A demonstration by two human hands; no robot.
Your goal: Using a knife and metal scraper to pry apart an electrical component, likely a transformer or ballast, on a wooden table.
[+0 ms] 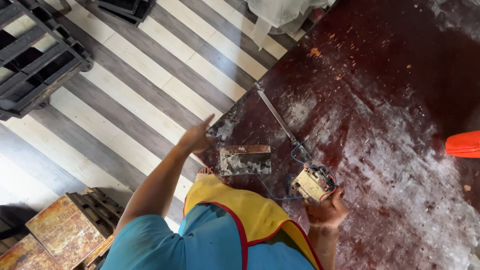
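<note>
Right hand point(327, 210) – grip clamped on cream boxy electrical part with blue wires point(311, 184), low on dark red worktop point(400, 100) | left hand point(196, 137) – fingers apart, empty, raised well left | long metal blade point(277, 117) runs diagonally up-left from part, nearer right hand

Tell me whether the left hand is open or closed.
Open: the left hand is raised off the table edge, fingers extended, holding nothing.
</note>
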